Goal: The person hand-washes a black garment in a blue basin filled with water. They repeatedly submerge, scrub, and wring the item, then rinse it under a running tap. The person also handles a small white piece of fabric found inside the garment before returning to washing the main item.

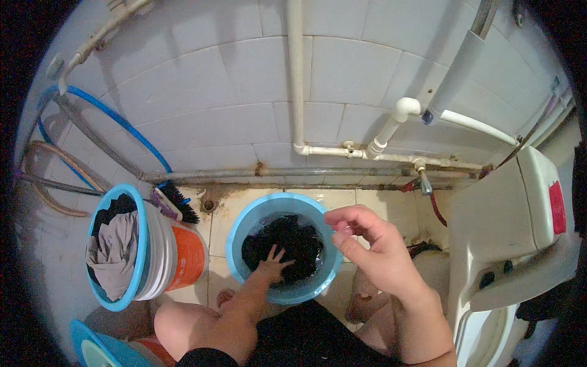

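A light blue basin (233,240) stands on the tiled floor in front of me with water and dark wet cloth (290,235) in it. My left hand (273,267) reaches into the basin and lies on the cloth with its fingers spread. Above the basin's right rim I hold up my right hand (380,249), its fingers curved and the thumb apart from them. Nothing shows clearly between those fingers; the fingertips look wet.
Left of the basin, a bucket (185,257) carries a blue tub (142,241) with grey cloth (116,248) and black cloth in it. A brush (183,205) lies behind. The toilet (489,244) is on the right. Pipes (330,151) and a blue hose (116,116) run along the wall.
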`<state>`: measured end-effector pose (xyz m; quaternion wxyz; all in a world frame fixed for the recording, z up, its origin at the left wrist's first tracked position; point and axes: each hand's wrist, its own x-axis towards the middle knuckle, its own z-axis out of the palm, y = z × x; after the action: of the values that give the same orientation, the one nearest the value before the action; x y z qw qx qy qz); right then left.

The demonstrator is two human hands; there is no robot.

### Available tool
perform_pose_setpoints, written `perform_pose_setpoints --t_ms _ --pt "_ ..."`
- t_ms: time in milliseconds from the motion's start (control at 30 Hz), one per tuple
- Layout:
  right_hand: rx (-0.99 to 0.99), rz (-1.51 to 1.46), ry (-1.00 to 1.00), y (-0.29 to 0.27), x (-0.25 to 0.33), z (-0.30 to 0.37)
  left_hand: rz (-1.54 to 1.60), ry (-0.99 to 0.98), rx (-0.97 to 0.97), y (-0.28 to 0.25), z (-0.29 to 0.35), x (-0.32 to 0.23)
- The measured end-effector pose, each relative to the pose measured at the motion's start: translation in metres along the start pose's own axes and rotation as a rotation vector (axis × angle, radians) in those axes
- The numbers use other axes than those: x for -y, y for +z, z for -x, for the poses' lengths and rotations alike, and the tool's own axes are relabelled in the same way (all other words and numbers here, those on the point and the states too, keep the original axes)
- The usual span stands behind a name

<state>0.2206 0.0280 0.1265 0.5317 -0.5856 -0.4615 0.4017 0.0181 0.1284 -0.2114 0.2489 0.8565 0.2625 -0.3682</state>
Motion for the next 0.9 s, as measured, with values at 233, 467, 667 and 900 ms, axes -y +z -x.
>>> perform_pose_setpoints --t_ms 233,467,667,900 --pt "0.011 0.033 -0.015 0.006 -0.008 0.001 0.228 -0.253 -0.214 -0.026 -0.002 -0.007" --pt "0.053 0.024 -0.055 0.009 -0.014 0.0 0.927 -0.015 -1.086 -0.125 0.11 0.005" --pt "0.175 0.407 -0.146 0.019 -0.04 0.002 1.523 0.238 -1.178 -0.183 0.263 -0.043" --pt "0.43 1.079 -0.06 0.016 -0.087 0.002 1.77 0.688 -1.199 -0.231 0.337 -0.102"
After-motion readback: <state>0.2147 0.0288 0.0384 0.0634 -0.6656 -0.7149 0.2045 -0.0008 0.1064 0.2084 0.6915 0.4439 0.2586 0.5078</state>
